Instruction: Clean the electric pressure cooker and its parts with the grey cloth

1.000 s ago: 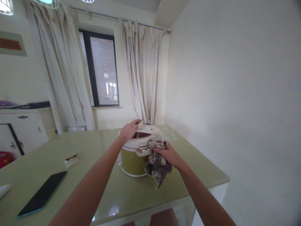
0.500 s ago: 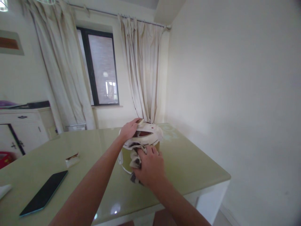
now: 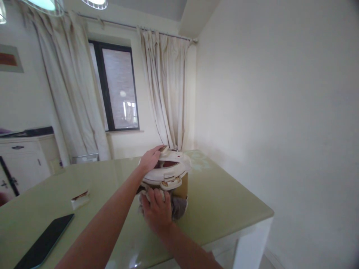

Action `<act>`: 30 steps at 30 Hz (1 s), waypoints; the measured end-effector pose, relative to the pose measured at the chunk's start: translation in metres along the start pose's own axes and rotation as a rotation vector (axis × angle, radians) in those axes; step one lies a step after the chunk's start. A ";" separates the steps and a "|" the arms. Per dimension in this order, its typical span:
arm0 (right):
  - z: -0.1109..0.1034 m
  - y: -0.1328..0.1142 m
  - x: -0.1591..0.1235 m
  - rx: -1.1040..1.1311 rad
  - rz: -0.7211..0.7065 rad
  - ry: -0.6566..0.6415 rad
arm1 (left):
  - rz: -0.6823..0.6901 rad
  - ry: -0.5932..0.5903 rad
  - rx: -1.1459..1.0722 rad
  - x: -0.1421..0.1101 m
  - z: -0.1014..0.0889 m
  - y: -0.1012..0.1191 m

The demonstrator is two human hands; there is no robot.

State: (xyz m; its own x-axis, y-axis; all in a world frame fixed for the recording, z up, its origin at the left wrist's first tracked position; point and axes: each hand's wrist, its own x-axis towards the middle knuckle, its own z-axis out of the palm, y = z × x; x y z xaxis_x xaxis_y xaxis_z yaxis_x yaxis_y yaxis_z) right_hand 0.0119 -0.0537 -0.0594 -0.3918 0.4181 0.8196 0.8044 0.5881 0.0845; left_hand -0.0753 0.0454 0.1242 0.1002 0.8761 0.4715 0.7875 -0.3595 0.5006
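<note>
A rice cooker [image 3: 182, 186] with a white lid [image 3: 171, 172] and an olive-green body stands on the pale green table [image 3: 224, 201]. My left hand [image 3: 150, 159] rests on the lid's left edge, fingers curled over it. My right hand [image 3: 156, 211] presses a grey cloth [image 3: 178, 207] against the front of the cooker's body, just under the lid's latch. Most of the cloth is hidden under my palm.
A dark phone [image 3: 42, 244] lies at the table's near left, with a small white and brown packet [image 3: 79, 199] behind it. A white cabinet [image 3: 25, 160] stands by the left wall. Curtains [image 3: 165, 93] frame a dark window [image 3: 117, 89]. The white wall [image 3: 280, 112] runs along the table's right side.
My right hand has carried the cloth from the lid's right front edge down and leftward onto the front of the cooker's body. My left hand has stayed on the lid.
</note>
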 end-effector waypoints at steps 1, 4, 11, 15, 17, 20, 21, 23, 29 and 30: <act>0.014 -0.006 0.002 0.003 -0.028 -0.023 | 0.012 -0.003 -0.014 0.001 0.000 -0.002; 0.031 -0.013 -0.004 -0.004 -0.227 -0.066 | 0.034 -0.009 -0.022 0.002 0.000 -0.005; -0.013 0.084 -0.055 0.051 -0.133 0.222 | 0.026 -0.026 -0.012 0.001 -0.001 -0.004; -0.023 0.142 -0.049 0.179 0.470 0.359 | 0.026 -0.020 -0.001 -0.001 -0.004 0.002; -0.021 0.149 -0.042 0.315 0.712 0.352 | 0.032 -0.018 0.022 -0.003 -0.004 0.005; -0.021 0.143 -0.032 0.474 0.815 0.347 | -0.024 -0.004 0.058 -0.004 -0.003 0.008; -0.024 0.140 -0.028 0.506 0.812 0.367 | -0.050 0.005 0.057 -0.005 -0.002 0.009; -0.034 0.138 -0.018 0.566 0.792 0.437 | -0.072 0.013 0.040 -0.006 -0.002 0.010; -0.091 0.153 0.051 0.486 0.588 0.567 | -0.008 0.025 0.067 -0.005 -0.001 0.006; -0.101 0.156 0.066 0.469 0.521 0.517 | 0.003 0.037 0.050 -0.004 0.000 0.005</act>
State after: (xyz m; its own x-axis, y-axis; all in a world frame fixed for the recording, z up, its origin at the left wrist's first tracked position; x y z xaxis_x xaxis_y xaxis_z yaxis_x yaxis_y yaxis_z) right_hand 0.1565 -0.0039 0.0653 0.3185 0.4134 0.8530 0.5130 0.6815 -0.5219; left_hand -0.0718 0.0397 0.1250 0.0811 0.8622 0.5000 0.8169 -0.3449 0.4622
